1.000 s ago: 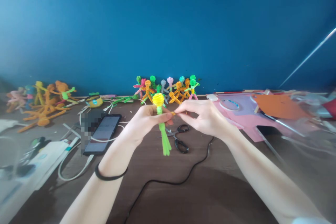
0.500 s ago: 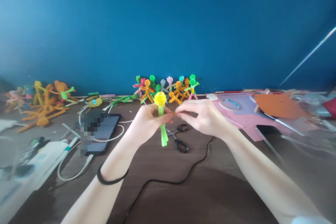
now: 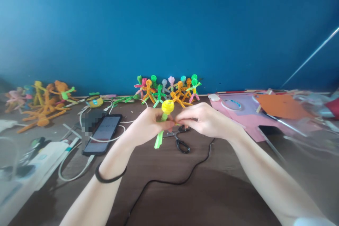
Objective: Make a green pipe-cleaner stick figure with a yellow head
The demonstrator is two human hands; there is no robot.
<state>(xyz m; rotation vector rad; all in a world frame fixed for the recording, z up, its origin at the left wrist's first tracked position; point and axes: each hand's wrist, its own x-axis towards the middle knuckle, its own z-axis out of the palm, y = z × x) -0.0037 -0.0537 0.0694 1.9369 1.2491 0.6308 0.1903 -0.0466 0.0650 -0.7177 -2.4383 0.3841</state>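
A pipe-cleaner figure (image 3: pixel 167 107) with a coiled yellow head and a light green body and legs is held above the table, leaning with its head to the right. My left hand (image 3: pixel 151 123) is closed around its body, thumb and fingers pinching it. Close beside, my right hand (image 3: pixel 197 119) pinches a small yellow-orange end, perhaps the figure's arm; the fingers hide most of it. Black-handled scissors (image 3: pixel 182 145) lie on the table just below and behind the hands.
Several finished pipe-cleaner figures (image 3: pixel 159 92) stand along the blue wall. More orange ones (image 3: pixel 43 118) lie at left, near a phone (image 3: pixel 102 136) with a white cable and a power strip (image 3: pixel 50 162). Coloured paper (image 3: pixel 249 118) lies at right. A black cord (image 3: pixel 172 183) crosses the table.
The figure has tilted, its head going right and down and its legs swinging left. Both hands have shifted slightly and still pinch.
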